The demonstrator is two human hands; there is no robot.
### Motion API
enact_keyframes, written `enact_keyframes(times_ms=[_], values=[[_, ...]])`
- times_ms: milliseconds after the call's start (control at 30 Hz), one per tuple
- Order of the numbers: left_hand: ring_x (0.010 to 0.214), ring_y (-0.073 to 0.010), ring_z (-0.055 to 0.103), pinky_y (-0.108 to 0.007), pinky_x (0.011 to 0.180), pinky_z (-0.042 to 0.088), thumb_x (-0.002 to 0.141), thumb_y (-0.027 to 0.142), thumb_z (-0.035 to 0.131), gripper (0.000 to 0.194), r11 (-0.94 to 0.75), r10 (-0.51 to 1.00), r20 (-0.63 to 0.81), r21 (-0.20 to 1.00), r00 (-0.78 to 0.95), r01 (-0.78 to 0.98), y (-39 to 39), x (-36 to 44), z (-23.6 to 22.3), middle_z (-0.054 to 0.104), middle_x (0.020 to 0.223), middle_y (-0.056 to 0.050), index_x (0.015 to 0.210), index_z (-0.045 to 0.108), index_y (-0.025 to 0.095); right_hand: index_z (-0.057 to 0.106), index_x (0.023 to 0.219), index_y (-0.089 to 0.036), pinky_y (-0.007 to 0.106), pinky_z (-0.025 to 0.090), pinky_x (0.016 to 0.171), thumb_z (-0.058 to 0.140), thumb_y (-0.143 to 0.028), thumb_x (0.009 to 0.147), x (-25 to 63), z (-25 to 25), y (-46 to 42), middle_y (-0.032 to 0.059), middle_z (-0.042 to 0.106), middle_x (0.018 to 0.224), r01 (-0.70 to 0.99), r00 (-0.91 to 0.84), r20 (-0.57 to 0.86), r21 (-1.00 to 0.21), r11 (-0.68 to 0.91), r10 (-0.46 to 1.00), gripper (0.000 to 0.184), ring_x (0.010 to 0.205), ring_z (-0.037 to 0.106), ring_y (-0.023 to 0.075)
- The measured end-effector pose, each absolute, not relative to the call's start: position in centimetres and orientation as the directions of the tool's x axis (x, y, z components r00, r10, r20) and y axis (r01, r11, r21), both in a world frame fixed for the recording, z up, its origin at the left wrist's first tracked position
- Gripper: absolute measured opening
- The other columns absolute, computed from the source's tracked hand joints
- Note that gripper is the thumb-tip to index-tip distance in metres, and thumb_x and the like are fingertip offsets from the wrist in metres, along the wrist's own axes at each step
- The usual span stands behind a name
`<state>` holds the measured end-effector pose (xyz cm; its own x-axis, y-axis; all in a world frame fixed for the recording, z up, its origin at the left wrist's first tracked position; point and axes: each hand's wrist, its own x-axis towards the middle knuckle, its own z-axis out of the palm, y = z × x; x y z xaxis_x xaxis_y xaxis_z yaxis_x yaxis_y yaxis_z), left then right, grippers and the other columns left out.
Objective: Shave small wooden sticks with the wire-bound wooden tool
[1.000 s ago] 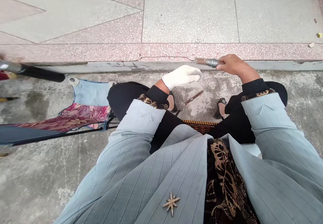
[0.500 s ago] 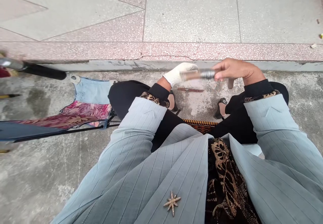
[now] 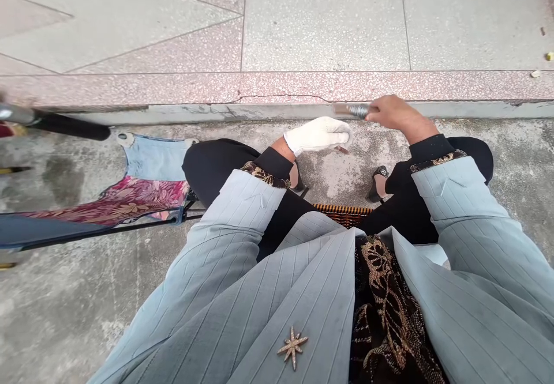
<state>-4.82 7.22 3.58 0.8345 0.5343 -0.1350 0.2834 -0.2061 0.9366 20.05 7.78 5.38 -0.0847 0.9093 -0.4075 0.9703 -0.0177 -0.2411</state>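
My left hand [image 3: 318,135] wears a white glove and lies low over the concrete ground between my knees, fingers together over a thin brown stick [image 3: 341,149] whose end shows at its fingertips. Whether it grips the stick is hidden. My bare right hand [image 3: 389,113] is closed round a short rod [image 3: 352,109] with a brown tip and a silvery wound middle, held level just above and right of the gloved hand, near the step's edge.
A pink and grey terrazzo step [image 3: 277,87] runs across ahead. A folding stool with floral fabric [image 3: 116,199] stands at my left, under a black-handled pole [image 3: 56,121]. My sandalled feet [image 3: 377,181] rest on rough concrete. A striped woven seat edge [image 3: 344,211] shows beneath me.
The right hand swung the rod left across the gloved hand, then back right to the step edge. The stick on the ground turned, and the gloved hand now covers most of it.
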Motion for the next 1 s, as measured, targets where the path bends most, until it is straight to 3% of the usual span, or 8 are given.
enact_keyframes(times_ms=[133,233,300,367,433,767,900,1000], values=[[0.065,-0.0115,0.054,-0.027,0.069,0.044,0.087,0.034,0.065,0.021,-0.252,0.648,-0.124,0.896,0.751,0.366,8.3,-5.3,2.9,0.066,0.073,-0.001,0.091,0.074,0.014,0.078,0.093,-0.016,0.031,0.044,0.071,0.072,-0.025,0.092,19.4,6.1,6.8,0.0040,0.068,0.075,0.917,-0.397,-0.789,-0.364,0.163,0.469,0.011,0.073,0.062,0.0182],[0.064,-0.0120,0.053,-0.027,0.069,0.044,0.087,0.029,0.062,0.017,-0.250,0.712,-0.095,0.892,0.695,0.378,9.1,-5.4,2.4,0.064,0.071,0.000,0.088,0.072,0.015,0.078,0.099,-0.016,0.029,0.045,0.069,0.077,-0.034,0.087,20.4,8.1,5.9,0.0005,0.066,0.075,0.743,-0.646,-0.705,-0.668,0.030,0.294,0.022,0.067,0.057,0.0145],[0.063,-0.0123,0.053,-0.027,0.068,0.044,0.089,0.027,0.060,0.016,-0.225,0.744,-0.086,0.902,0.662,0.370,9.3,-5.3,2.1,0.063,0.070,-0.001,0.087,0.071,0.016,0.076,0.104,-0.019,0.030,0.048,0.068,0.079,-0.047,0.086,21.5,9.6,5.5,0.0015,0.068,0.084,0.573,-0.609,-0.502,-0.814,-0.097,0.613,0.034,0.072,0.059,0.0160],[0.063,-0.0122,0.052,-0.027,0.067,0.044,0.091,0.027,0.059,0.016,-0.209,0.744,-0.094,0.908,0.661,0.364,8.9,-5.0,2.0,0.063,0.070,-0.001,0.087,0.070,0.016,0.070,0.099,-0.020,0.031,0.050,0.069,0.075,-0.054,0.091,22.5,10.5,5.5,0.0048,0.069,0.090,0.383,-0.309,-0.256,-0.915,-0.127,0.916,0.035,0.076,0.060,0.0172],[0.064,-0.0119,0.052,-0.027,0.067,0.043,0.090,0.028,0.060,0.016,-0.211,0.709,-0.111,0.909,0.696,0.360,8.4,-4.6,2.2,0.065,0.073,-0.001,0.088,0.071,0.016,0.064,0.090,-0.020,0.031,0.049,0.068,0.071,-0.051,0.097,23.1,10.6,5.9,0.0070,0.067,0.090,0.271,-0.006,-0.135,-0.954,-0.128,0.991,0.032,0.075,0.057,0.0163],[0.061,-0.0107,0.052,-0.026,0.063,0.043,0.084,0.032,0.067,0.018,-0.159,0.509,-0.179,0.942,0.842,0.296,7.0,-4.6,3.6,0.064,0.070,-0.001,0.081,0.072,0.015,0.067,0.086,-0.017,0.037,0.051,0.077,0.070,-0.031,0.099,22.8,8.2,7.3,0.0062,0.063,0.075,0.755,0.098,-0.305,-0.597,-0.270,0.947,0.019,0.074,0.060,0.0199],[0.061,-0.0116,0.054,-0.028,0.064,0.044,0.086,0.033,0.068,0.019,-0.153,0.545,-0.166,0.944,0.821,0.293,7.3,-5.4,3.8,0.066,0.072,-0.002,0.084,0.075,0.016,0.076,0.091,-0.015,0.036,0.047,0.074,0.073,-0.028,0.093,21.3,6.8,7.6,0.0096,0.069,0.083,0.967,-0.061,-0.448,-0.246,-0.057,0.892,0.014,0.081,0.064,0.0236],[0.063,-0.0120,0.055,-0.029,0.065,0.044,0.086,0.029,0.066,0.017,-0.180,0.648,-0.132,0.931,0.750,0.318,7.8,-5.7,3.6,0.067,0.074,-0.003,0.088,0.076,0.015,0.076,0.091,-0.017,0.033,0.043,0.069,0.072,-0.030,0.095,19.9,5.8,7.3,0.0094,0.071,0.086,0.968,-0.238,-0.609,-0.211,0.134,0.756,0.014,0.079,0.063,0.0220]])
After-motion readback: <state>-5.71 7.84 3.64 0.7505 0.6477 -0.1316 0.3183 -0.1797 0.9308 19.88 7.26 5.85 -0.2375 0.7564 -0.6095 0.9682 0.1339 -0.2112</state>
